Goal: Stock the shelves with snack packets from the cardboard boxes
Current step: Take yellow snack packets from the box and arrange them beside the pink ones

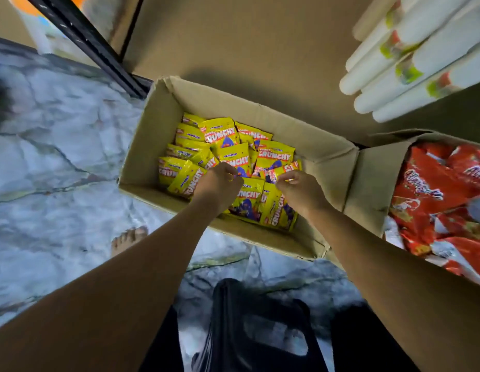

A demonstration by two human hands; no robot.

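An open cardboard box (308, 140) on the floor holds several yellow "Crunchy" snack packets (222, 135). Both of my hands reach down into it. My left hand (220, 183) is curled over the packets in the middle of the box, its fingers closed on a yellow packet. My right hand (300, 189) pinches the top edge of another yellow packet (283, 170) near the box's right side. A second open box (373, 183) at the right is full of red snack packets (434, 194).
A brown shelf board (246, 36) spans the top, with a black metal upright (83, 41) at its left. White tubes with green and red labels (410, 63) lie on the shelf at top right. Marbled floor (59, 157) lies left; a black stool (260, 326) and a bare foot (128, 237) are below.
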